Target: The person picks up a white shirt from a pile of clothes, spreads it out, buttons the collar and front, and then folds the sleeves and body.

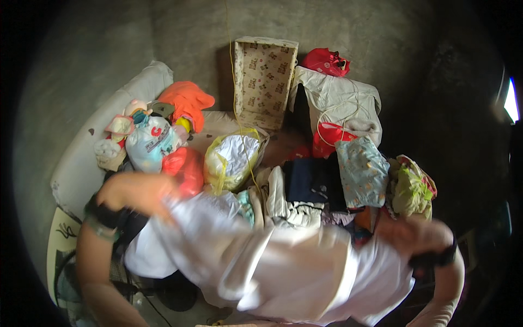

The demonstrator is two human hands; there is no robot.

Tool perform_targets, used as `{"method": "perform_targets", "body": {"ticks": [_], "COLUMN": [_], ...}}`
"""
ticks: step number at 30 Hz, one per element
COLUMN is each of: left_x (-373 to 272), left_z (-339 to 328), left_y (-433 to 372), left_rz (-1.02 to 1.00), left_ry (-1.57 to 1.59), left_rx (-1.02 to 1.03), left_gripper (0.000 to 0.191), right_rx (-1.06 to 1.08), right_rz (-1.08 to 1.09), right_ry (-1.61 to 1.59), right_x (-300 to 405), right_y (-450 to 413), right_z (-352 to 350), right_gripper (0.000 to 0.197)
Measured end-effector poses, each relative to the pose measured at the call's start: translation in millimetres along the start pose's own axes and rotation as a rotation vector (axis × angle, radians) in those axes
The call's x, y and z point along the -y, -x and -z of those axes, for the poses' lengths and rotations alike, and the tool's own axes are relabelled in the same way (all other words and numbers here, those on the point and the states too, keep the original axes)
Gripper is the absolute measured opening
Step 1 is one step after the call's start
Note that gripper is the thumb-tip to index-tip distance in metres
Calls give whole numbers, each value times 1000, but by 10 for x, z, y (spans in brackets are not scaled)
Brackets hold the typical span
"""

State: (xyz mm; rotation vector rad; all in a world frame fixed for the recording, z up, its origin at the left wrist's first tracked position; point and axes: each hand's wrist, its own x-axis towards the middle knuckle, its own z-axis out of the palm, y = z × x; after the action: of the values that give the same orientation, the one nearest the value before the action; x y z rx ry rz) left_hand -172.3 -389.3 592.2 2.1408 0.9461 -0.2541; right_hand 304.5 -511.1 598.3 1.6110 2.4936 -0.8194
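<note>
A white garment [286,265] is stretched between my two hands, blurred by motion. My left hand [139,194] grips its left side, and a dark band circles that wrist. At the other side my right hand [412,237] pinches the cloth, also blurred, with a black band on the wrist. Beyond the garment lie folded clothes: a dark navy piece [306,178], a white striped piece [276,192] and a light blue patterned cloth [362,171]. The garment hides the nearer part of the surface below.
A patterned open box [263,77] stands upright against the concrete wall. A yellow plastic bag [216,163] holds white cloth. Left of it sit a red bag [184,169], a white printed bag [149,145] and an orange cloth [184,100]. A thin yellow cord [233,81] hangs down the middle.
</note>
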Motion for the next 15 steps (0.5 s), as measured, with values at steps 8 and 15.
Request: {"method": "perform_targets", "body": {"ticks": [8,15], "left_x": [1504,2625], "left_z": [938,-1333], "left_y": [-3623,-4407], "left_rz": [-210,71], "left_ry": [-229,268], "left_rx": [-1494,-985], "left_gripper": [47,37], "right_rx": [-1298,-708], "right_rz": [-163,-227], "right_ry": [635,33], "right_x": [-1851,-2041], "right_y": [-3210,-3764], "right_z": [579,-2235], "right_gripper": [29,40]}}
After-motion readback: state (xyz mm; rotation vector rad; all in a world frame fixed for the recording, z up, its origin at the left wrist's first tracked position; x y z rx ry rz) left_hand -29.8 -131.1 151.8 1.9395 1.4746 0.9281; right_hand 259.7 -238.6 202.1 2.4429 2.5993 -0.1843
